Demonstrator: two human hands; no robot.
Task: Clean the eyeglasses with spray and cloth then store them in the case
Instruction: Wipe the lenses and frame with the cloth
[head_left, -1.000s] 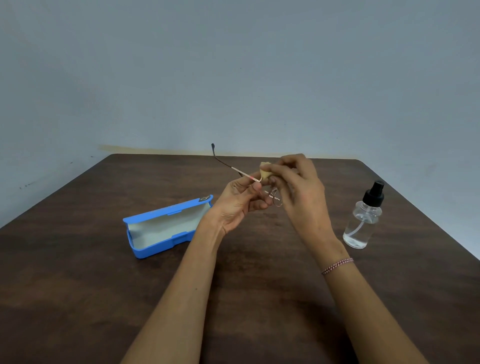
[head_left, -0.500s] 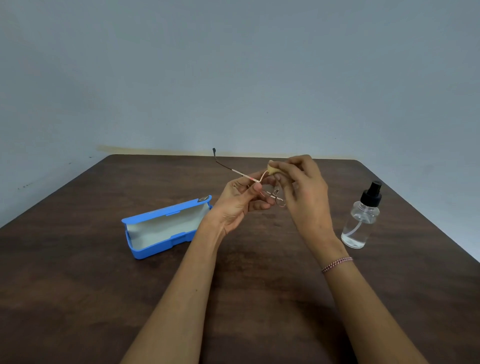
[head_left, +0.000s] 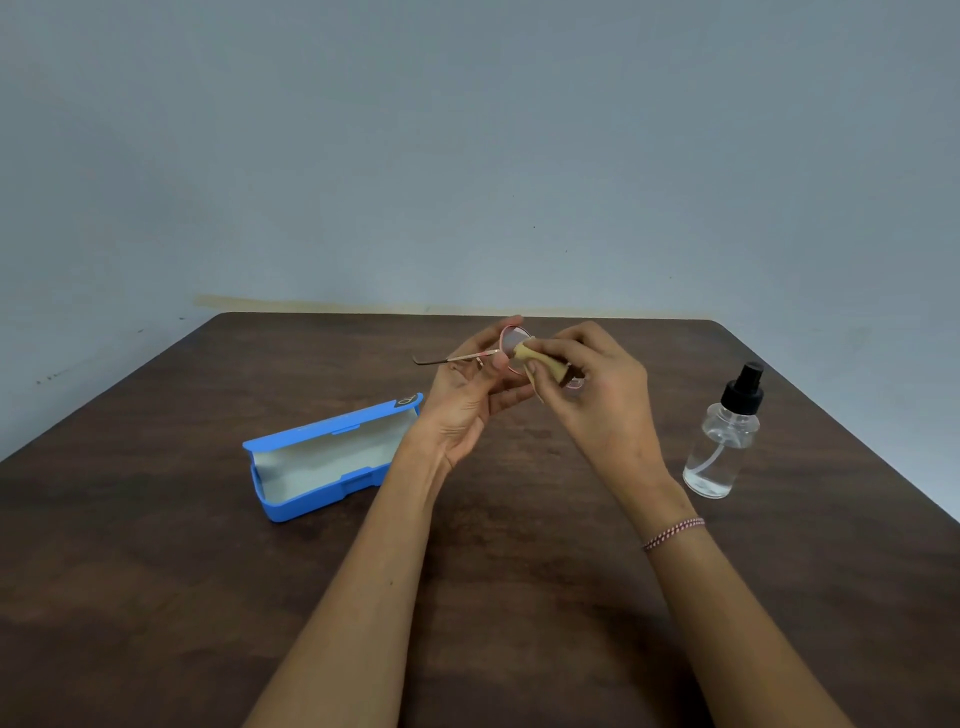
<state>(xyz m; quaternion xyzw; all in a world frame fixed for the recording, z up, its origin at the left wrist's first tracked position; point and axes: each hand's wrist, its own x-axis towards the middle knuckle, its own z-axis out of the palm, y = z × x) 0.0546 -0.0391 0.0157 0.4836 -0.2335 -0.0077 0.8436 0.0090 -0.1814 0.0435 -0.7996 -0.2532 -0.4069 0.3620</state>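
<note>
Thin-rimmed eyeglasses (head_left: 511, 340) with a pinkish frame are held above the table's middle. My left hand (head_left: 470, 397) pinches the frame at one lens, thumb in front, and a temple arm sticks out to the left. My right hand (head_left: 597, 395) pinches a small tan cloth (head_left: 540, 361) and presses it against that lens. The second lens is mostly hidden behind my right fingers. A blue glasses case (head_left: 332, 457) lies open to the left, its pale lining showing. A clear spray bottle (head_left: 724, 436) with a black nozzle stands upright on the right.
The dark wooden table (head_left: 156, 571) runs to a pale blue wall at the back. The table's right edge passes just beyond the bottle.
The glasses were turned so that one lens now faces me and the temple arm points left and lies flatter. The cloth has moved onto that lens. Case and bottle have not moved.
</note>
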